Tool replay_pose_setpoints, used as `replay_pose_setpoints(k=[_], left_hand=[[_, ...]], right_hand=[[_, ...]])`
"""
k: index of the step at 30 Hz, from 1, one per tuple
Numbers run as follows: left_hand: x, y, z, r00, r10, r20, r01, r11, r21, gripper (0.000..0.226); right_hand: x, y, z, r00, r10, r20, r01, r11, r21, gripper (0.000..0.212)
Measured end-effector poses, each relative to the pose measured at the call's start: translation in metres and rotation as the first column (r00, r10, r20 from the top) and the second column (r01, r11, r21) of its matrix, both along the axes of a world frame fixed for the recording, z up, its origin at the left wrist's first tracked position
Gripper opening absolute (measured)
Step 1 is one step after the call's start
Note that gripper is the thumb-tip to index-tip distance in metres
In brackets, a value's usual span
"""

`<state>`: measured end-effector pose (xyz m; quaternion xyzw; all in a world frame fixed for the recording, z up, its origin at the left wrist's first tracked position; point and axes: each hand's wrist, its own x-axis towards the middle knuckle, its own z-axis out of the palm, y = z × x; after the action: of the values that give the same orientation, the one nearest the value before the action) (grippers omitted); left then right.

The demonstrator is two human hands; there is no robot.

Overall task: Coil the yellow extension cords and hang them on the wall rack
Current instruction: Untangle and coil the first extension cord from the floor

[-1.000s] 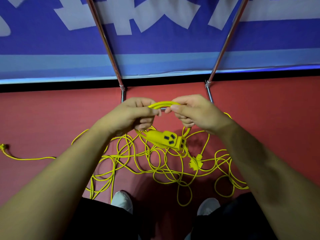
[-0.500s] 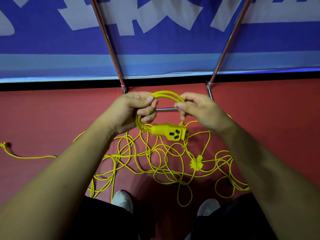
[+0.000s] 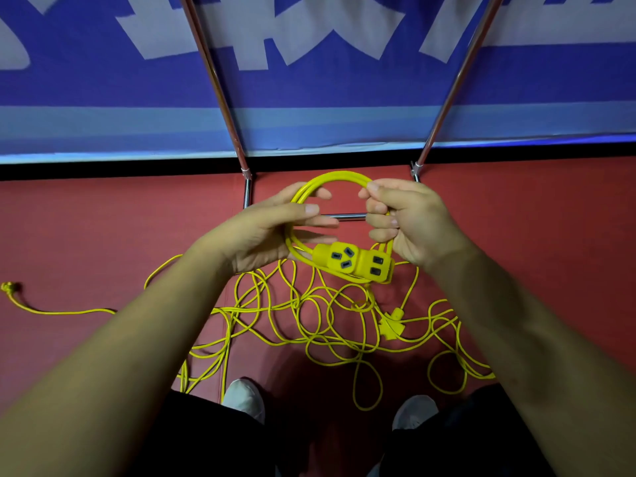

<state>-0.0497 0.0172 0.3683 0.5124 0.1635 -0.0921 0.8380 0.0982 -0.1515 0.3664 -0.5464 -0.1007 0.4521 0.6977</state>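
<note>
Left hand point(image 3: 265, 235) pinches cord loop point(image 3: 335, 176) left of socket block point(image 3: 354, 262); right hand point(image 3: 409, 222) fingers curl round it above block.

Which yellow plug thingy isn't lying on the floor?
The big socket block with dark holes, hanging from the held loop. The small flat end and the far-left plug lie on the floor.

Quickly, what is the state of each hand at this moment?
Left hand: holds the coiled yellow cord, thumb pinning it against fairly straight fingers.
Right hand: closed, fingers curled round the right side of the same coil.
</note>
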Motion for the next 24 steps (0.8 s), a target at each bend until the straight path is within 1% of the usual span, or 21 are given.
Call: replay_pose_setpoints(k=[2,4,8,11,15,17,21,24], left_hand=[[-0.001,0.003,-0.002,0.999,-0.035,0.008,0.035,0.999,0.001,0.063],[0.0,0.003,-0.005,1.0,-0.005,0.023,0.005,1.0,-0.007,0.07],[0.005,-0.01,-0.01,0.988,0.109,0.109,-0.101,0.992,-0.077,0.072],[0.011,-0.025,-0.015,0.952,0.266,0.149,-0.237,0.953,-0.188,0.077],[0.02,-0.046,-0.024,0.908,0.4,0.122,-0.344,0.881,-0.325,0.068],[0.021,-0.054,-0.024,0.901,0.416,0.126,-0.344,0.859,-0.379,0.059],[0.018,-0.064,-0.022,0.92,0.338,0.2,-0.247,0.895,-0.372,0.045],[0.018,-0.055,-0.021,0.906,0.347,0.242,-0.268,0.914,-0.305,0.034]], right_hand=[[0.002,0.0,-0.002,0.992,-0.091,-0.093,0.09,0.996,-0.015,0.017],[0.006,0.0,-0.006,0.966,-0.186,-0.177,0.185,0.982,-0.024,0.019],[0.009,0.002,-0.011,0.946,-0.292,-0.138,0.285,0.956,-0.069,0.02],[0.006,0.006,-0.012,0.91,-0.367,-0.191,0.358,0.93,-0.084,0.016],[0.001,0.011,-0.015,0.874,-0.404,-0.269,0.39,0.915,-0.107,0.019],[-0.002,0.013,-0.017,0.866,-0.415,-0.278,0.394,0.91,-0.13,0.019],[-0.01,0.013,-0.014,0.897,-0.416,-0.15,0.398,0.907,-0.134,0.018],[-0.011,0.01,-0.01,0.939,-0.333,-0.084,0.326,0.942,-0.083,0.02]])
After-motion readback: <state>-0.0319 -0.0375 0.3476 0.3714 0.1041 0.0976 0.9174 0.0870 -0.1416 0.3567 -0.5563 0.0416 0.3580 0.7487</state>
